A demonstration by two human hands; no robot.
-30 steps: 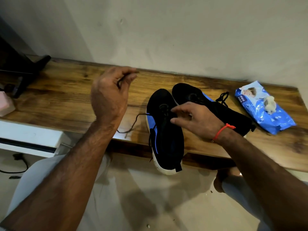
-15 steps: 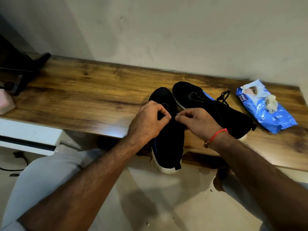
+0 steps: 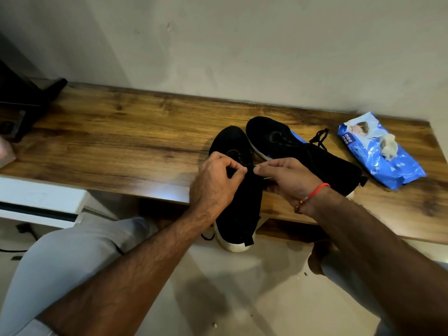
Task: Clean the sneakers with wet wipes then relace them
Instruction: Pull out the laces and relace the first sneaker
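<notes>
Two black sneakers with white soles lie on the wooden shelf (image 3: 121,141). The near sneaker (image 3: 238,214) points away from me and its heel overhangs the front edge. The far sneaker (image 3: 291,146) lies to its right, with a tied black lace (image 3: 320,138) beside it. My left hand (image 3: 215,183) and my right hand (image 3: 286,178) meet over the near sneaker's tongue, and each pinches a piece of its black lace (image 3: 251,169) between thumb and forefinger. A loose lace end (image 3: 207,236) hangs beside the heel.
A blue wet wipes pack (image 3: 378,151) lies at the shelf's right end with a crumpled used wipe (image 3: 388,147) on top. A dark stand (image 3: 29,100) occupies the far left. A white unit (image 3: 41,200) sits below the shelf on the left. My knees are under the shelf edge.
My left hand, raised high to the left with the lace pulled out a second ago, has come down to the near sneaker and now pinches the lace next to my right hand.
</notes>
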